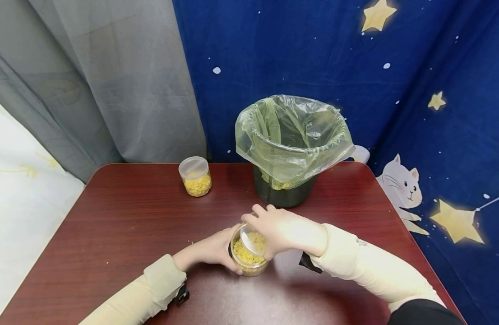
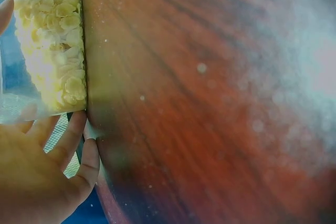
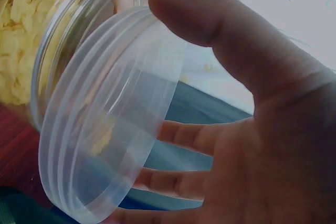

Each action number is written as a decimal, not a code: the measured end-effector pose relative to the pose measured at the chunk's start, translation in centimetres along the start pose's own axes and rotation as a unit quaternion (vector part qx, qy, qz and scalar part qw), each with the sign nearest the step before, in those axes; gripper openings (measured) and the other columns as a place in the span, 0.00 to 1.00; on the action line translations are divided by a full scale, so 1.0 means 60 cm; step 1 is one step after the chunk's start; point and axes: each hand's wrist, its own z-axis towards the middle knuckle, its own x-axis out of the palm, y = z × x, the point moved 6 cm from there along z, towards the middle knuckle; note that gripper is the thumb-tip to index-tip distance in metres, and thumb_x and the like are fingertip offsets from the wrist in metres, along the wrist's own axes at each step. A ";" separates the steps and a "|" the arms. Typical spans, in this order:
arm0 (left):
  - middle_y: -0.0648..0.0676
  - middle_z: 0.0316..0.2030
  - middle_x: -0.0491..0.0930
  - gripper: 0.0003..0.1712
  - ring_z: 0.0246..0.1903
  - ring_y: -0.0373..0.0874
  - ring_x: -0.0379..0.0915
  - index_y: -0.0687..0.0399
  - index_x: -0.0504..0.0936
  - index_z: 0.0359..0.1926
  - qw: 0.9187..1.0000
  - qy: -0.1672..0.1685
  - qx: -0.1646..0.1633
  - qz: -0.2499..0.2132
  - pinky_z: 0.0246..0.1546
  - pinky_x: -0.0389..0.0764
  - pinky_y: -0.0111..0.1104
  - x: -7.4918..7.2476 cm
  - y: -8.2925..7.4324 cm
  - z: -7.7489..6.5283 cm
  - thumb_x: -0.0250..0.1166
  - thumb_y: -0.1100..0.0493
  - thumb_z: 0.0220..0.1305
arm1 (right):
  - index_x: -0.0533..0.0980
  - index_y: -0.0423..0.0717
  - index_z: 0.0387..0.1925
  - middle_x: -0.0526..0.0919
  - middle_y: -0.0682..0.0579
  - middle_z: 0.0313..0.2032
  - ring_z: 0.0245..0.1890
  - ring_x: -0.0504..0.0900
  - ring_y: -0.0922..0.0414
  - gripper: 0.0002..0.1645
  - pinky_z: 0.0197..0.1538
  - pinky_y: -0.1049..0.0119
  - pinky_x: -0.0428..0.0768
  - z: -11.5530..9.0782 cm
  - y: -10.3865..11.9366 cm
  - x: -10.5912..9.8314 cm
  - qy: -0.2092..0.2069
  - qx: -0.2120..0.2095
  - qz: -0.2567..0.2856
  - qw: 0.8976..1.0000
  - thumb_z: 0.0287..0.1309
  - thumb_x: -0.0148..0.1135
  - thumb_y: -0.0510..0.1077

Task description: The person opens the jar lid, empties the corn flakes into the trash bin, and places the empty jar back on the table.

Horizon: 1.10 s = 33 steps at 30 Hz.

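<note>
A clear plastic jar [image 1: 254, 271] of yellow flakes stands on the table close to me. My left hand [image 1: 210, 249] grips its left side, thumb toward me and fingers round the far wall; the left wrist view shows the flakes [image 2: 55, 51] through the wall. Over the jar's mouth, my right hand [image 1: 289, 231] holds a translucent screw lid [image 3: 113, 114] by its rim, thumb on one edge and fingers across the other side. The lid is tilted, its far edge off the jar's threaded neck [image 3: 44, 61] while the thumb-side edge stays close to it.
Toward the back left of the dark red table [image 1: 123, 234] stands another lidded jar [image 1: 197, 183] with yellow flakes. A black bin [image 1: 279, 195] lined with a pale green plastic bag [image 1: 290, 158] is behind my right hand. Curtains hang beyond the table's back edge.
</note>
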 end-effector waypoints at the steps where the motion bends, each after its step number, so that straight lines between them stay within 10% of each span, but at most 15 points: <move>1: 0.42 0.50 0.69 0.58 0.50 0.37 0.65 0.43 0.58 0.60 1.000 -0.001 -0.001 0.002 0.51 0.66 0.34 0.000 0.001 0.000 0.77 0.41 0.25 | 0.66 0.54 0.51 0.66 0.54 0.40 0.32 0.69 0.52 0.47 0.31 0.63 0.72 -0.002 -0.004 -0.001 0.000 0.003 0.003 1.000 0.20 0.75 0.50; 33: 0.43 0.52 0.70 0.60 0.52 0.37 0.64 0.46 0.59 0.62 0.999 -0.013 -0.023 -0.025 0.54 0.63 0.36 0.001 0.000 -0.007 0.78 0.41 0.23 | 0.64 0.48 0.56 0.66 0.50 0.40 0.33 0.71 0.49 0.49 0.33 0.60 0.72 -0.069 -0.129 0.044 0.011 0.144 0.084 0.986 0.25 0.73 0.51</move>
